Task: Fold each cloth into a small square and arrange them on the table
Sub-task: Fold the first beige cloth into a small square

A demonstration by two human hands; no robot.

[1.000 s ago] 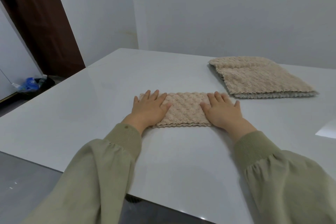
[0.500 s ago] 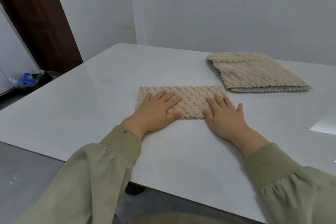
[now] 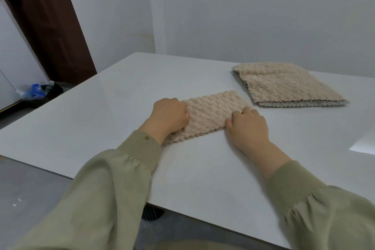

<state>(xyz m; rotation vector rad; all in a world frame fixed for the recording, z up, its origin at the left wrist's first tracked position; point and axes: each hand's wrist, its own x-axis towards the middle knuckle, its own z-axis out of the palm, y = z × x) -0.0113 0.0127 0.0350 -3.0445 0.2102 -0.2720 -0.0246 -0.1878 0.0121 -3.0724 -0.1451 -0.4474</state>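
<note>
Left hand (image 3: 169,116) curls its fingers onto the folded cloth (image 3: 211,116); my right hand (image 3: 246,126) pinches its other end. Both rest on the table (image 3: 91,124)

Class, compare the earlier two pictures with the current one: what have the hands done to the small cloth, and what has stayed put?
Both hands went from lying flat on the folded strip to curling their fingers into it: the left hand grips its left end, the right hand its right end. The strip now lies slanted. The larger folded cloths stay untouched on the table.
</note>
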